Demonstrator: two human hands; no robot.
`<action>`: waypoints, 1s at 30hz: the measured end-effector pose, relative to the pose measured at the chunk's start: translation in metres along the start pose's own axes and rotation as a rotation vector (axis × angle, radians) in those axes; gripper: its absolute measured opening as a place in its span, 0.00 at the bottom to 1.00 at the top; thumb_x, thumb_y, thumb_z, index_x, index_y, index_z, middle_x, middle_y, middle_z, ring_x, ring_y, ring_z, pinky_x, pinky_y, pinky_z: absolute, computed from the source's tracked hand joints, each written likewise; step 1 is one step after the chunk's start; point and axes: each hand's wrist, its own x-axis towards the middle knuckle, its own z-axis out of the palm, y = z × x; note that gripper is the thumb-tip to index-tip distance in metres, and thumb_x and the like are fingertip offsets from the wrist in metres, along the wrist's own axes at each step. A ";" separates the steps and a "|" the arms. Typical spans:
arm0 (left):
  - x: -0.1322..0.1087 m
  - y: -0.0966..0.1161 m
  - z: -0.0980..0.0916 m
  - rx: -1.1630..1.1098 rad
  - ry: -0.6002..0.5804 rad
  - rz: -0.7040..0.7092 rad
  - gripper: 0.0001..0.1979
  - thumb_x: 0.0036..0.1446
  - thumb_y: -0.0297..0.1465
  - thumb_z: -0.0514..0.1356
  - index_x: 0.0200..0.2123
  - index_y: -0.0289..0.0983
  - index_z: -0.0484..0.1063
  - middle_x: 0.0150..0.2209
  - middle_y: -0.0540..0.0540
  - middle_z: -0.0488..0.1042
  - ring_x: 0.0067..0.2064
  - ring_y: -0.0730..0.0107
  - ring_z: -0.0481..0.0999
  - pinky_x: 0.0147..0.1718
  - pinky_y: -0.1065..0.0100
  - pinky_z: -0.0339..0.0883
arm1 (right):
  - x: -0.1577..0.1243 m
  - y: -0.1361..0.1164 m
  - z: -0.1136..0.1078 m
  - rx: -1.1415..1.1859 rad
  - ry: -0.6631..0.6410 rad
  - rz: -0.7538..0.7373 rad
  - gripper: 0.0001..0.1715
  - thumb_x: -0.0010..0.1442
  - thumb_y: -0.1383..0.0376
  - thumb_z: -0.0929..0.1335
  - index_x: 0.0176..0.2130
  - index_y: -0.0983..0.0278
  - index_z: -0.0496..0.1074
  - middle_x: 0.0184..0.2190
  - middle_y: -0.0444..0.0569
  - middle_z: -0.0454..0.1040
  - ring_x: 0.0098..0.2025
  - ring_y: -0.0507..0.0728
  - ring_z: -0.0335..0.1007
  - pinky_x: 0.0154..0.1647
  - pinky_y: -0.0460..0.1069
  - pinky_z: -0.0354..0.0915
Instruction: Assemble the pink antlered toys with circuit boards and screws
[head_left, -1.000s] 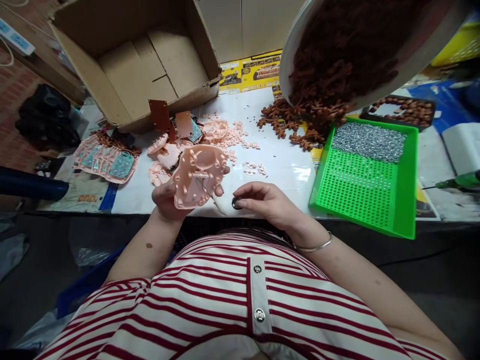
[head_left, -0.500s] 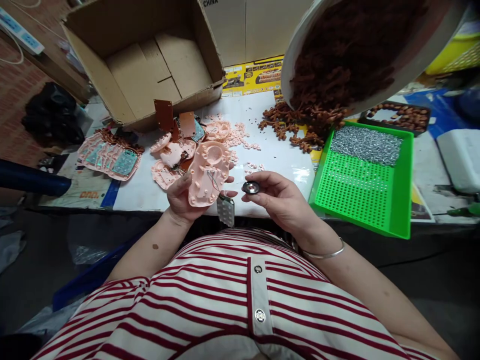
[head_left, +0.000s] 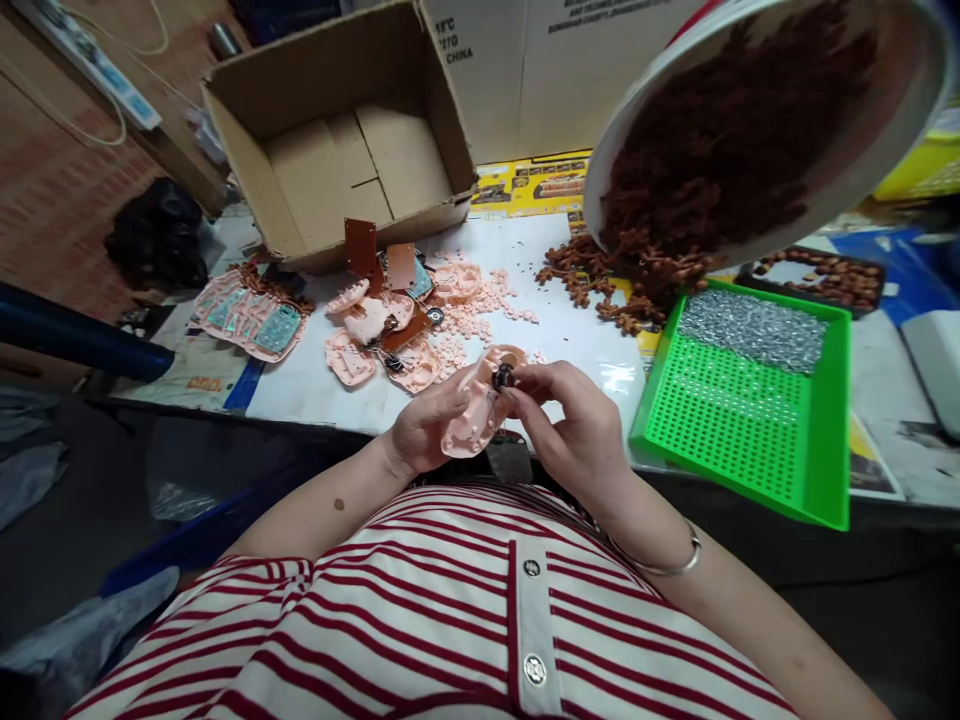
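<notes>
My left hand point(head_left: 426, 428) is closed around a pink plastic shell point(head_left: 466, 432), tilted with its hollow inner side toward the right. Between the thumb and fingers of my right hand point(head_left: 574, 418) is a small round black speaker point(head_left: 503, 377), held at the upper end of the shell. Thin wires run inside the shell, and a dark flat circuit board point(head_left: 510, 460) hangs below it. Whether the speaker touches the shell's round recess I cannot tell. Beyond my hands lies a pile of pink shells point(head_left: 367, 318) with brown boards and loose small pink parts point(head_left: 491, 305).
An open cardboard box point(head_left: 337, 160) stands at the back left. Pink shells with green boards point(head_left: 259, 325) lie on the left. A tipped white tub point(head_left: 600, 190) spills brown parts point(head_left: 637, 290). To the right, a green perforated tray point(head_left: 720, 440) holds many screws point(head_left: 754, 325).
My right hand has brought the speaker to the shell's upper end. The shell has moved right and turned onto its side. The camera view has shifted slightly.
</notes>
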 end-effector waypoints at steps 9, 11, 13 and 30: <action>0.001 -0.003 -0.005 -0.079 -0.009 -0.043 0.29 0.43 0.40 0.74 0.48 0.37 0.77 0.36 0.45 0.76 0.32 0.69 0.73 0.32 0.70 0.67 | -0.001 0.009 -0.003 -0.173 -0.031 -0.178 0.11 0.68 0.67 0.67 0.50 0.59 0.74 0.38 0.51 0.73 0.38 0.55 0.75 0.34 0.50 0.75; 0.002 -0.004 -0.006 -0.073 -0.020 -0.042 0.27 0.43 0.40 0.74 0.47 0.37 0.77 0.36 0.45 0.77 0.33 0.68 0.74 0.33 0.69 0.67 | 0.000 0.009 -0.003 -0.183 -0.002 -0.189 0.10 0.68 0.68 0.67 0.48 0.60 0.74 0.37 0.51 0.73 0.38 0.56 0.74 0.34 0.50 0.75; 0.003 -0.005 -0.006 -0.044 -0.026 -0.028 0.29 0.43 0.41 0.73 0.49 0.37 0.76 0.37 0.44 0.78 0.36 0.66 0.76 0.36 0.68 0.69 | 0.001 0.009 -0.002 -0.184 0.044 -0.161 0.08 0.68 0.67 0.68 0.48 0.60 0.73 0.37 0.50 0.73 0.38 0.56 0.74 0.35 0.52 0.75; 0.004 0.001 -0.002 0.154 -0.041 -0.108 0.24 0.45 0.37 0.72 0.45 0.33 0.78 0.35 0.42 0.79 0.34 0.64 0.77 0.34 0.67 0.68 | -0.001 0.015 -0.001 0.016 -0.029 0.165 0.07 0.62 0.62 0.72 0.41 0.59 0.72 0.39 0.48 0.74 0.43 0.57 0.72 0.42 0.54 0.72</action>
